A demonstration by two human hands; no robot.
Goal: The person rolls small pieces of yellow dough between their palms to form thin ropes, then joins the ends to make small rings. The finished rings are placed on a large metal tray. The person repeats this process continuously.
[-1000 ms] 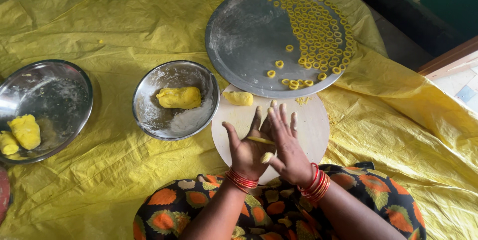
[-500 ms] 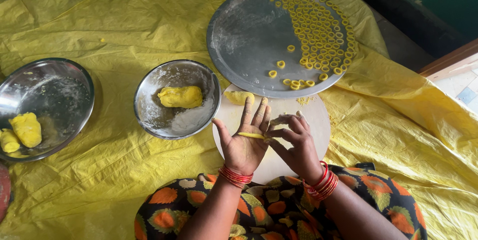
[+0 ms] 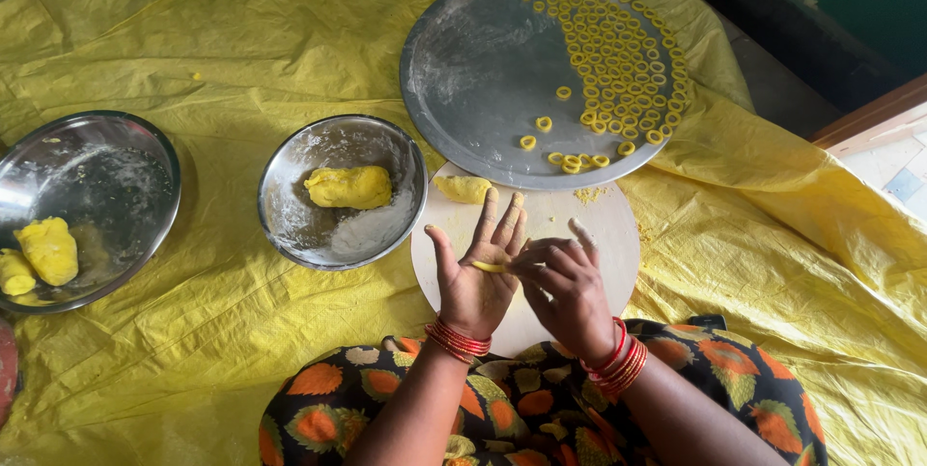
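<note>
Since the earlier frames we are no longer pressing our palms together flat over the board; our left hand (image 3: pixel 475 278) is now turning palm up with the fingers spread, and our right hand (image 3: pixel 563 287) is coming in from the side, its fingertips pinching the thin dough strip (image 3: pixel 489 266) that is lying across the left palm. So the left hand is lying open under the strip while the right is closing on one end of it, both hovering over the round pale board (image 3: pixel 599 225). One small dough lump (image 3: pixel 462 188) is sitting on the board's far edge, just beside the tray (image 3: pixel 473 70). We are seeing one large round steel tray, and on it many small yellow dough rings (image 3: pixel 623 51), too many and too tightly packed to count along the right side, with about ten looser ones near the front rim. We are counting two steel bowls: the near bowl (image 3: pixel 290 225) is holding one dough lump (image 3: pixel 349 187) and some white flour, and the far-left bowl (image 3: pixel 116 167) is holding two lumps (image 3: pixel 46 250), one of them cut off at the edge. Everything is resting on one yellow sheet (image 3: pixel 193 31). We are wearing red bangles (image 3: pixel 459 338) on both wrists, several on each, too close to count.
</note>
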